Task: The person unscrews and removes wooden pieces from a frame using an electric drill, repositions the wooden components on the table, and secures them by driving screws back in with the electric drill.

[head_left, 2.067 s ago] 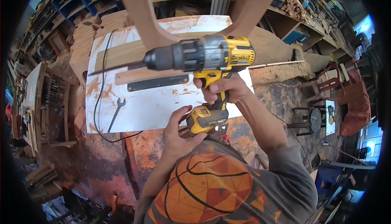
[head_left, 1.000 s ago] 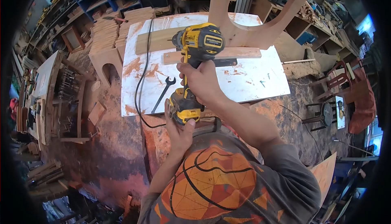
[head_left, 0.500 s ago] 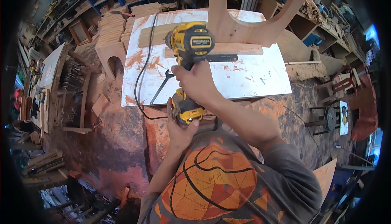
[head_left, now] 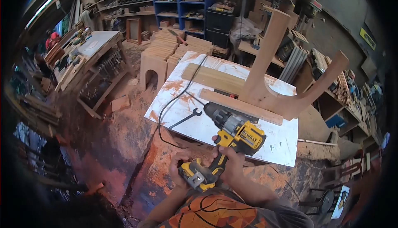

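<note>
A yellow and black cordless drill [head_left: 236, 130] points up and left, a thin bit in its chuck, over the front of the white board [head_left: 199, 131]. My right hand [head_left: 230, 161] is wrapped round its handle. Around the battery at the drill's base close the fingers of my left hand [head_left: 179, 170]. On the board a wrench [head_left: 186, 118] lies to the left of the chuck, beside a black cable [head_left: 160, 120]. Behind the drill, a curved wooden frame [head_left: 265, 93] stands with two legs up, next to a narrow wooden strip [head_left: 240, 106].
Stacked wooden pieces [head_left: 162, 47] stand behind the board at the left. Farther back are blue shelves [head_left: 180, 10]. A workbench [head_left: 97, 45] is at the far left, and a round stool [head_left: 327, 202] sits at the lower right. Sawdust covers the floor.
The camera view has tilted up, so more of the workshop shows. The drill has turned from facing mostly away to show its side, lower in view. Both hands remain on it.
</note>
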A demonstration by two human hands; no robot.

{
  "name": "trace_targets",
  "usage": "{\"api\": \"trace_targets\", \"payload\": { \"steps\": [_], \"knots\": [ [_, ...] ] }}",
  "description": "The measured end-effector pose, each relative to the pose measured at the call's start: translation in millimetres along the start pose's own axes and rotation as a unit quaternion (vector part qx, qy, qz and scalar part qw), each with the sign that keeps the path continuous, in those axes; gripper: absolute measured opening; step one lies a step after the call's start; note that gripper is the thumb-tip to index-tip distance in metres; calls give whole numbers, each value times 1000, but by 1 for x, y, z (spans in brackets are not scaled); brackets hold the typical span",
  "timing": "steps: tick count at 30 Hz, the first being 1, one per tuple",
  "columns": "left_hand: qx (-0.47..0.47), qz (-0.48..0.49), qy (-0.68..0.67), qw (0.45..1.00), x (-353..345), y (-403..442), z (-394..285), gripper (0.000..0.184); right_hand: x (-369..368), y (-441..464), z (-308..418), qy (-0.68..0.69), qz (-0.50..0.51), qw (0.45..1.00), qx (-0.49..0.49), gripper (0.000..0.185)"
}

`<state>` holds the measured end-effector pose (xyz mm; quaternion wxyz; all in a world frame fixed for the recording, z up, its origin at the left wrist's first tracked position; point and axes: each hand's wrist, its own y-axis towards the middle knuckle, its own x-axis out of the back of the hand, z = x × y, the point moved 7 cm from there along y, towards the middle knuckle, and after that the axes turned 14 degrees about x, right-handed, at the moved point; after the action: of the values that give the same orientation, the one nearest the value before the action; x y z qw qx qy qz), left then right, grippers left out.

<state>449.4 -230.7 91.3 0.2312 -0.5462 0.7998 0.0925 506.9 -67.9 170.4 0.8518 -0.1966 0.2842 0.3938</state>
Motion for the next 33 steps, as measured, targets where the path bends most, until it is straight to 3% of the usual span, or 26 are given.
{"api": "trace_targets", "payload": {
  "steps": [1,2,4,5,10,15,18,21,26,28,33],
  "knots": [
    [-43,-14,1,999,-3,-7,-14,35,-1,-5,-7,7,12,1000,-18,39],
    [-47,-18,3,999,2,-9,-16,35,-2,-8,-11,9,17,1000,-21,39],
    [-146,3,30,989,9,-22,-33,47,-6,-17,-26,29,15,997,-69,39],
    [-136,-13,24,990,14,-25,-36,55,-12,-20,-27,35,36,996,-73,38],
    [-183,-20,-16,983,46,-28,-44,48,-26,-21,-52,14,50,996,-66,37],
    [-180,-14,-54,982,103,-14,-82,32,-75,-18,-110,51,76,980,-179,42],
    [-196,-50,-49,978,165,3,-111,29,-124,-13,-163,67,87,973,-203,48],
    [-225,-92,-46,969,235,23,-141,36,-179,-3,-225,82,173,955,-228,43],
    [-243,-158,-103,951,327,41,-198,33,-283,9,-300,33,187,930,-315,46],
    [-256,-168,-76,949,344,51,-220,34,-311,17,-322,40,246,918,-308,45],
    [-287,-196,-26,937,389,86,-252,33,-371,54,-363,53,265,908,-320,43]
  ]
}}
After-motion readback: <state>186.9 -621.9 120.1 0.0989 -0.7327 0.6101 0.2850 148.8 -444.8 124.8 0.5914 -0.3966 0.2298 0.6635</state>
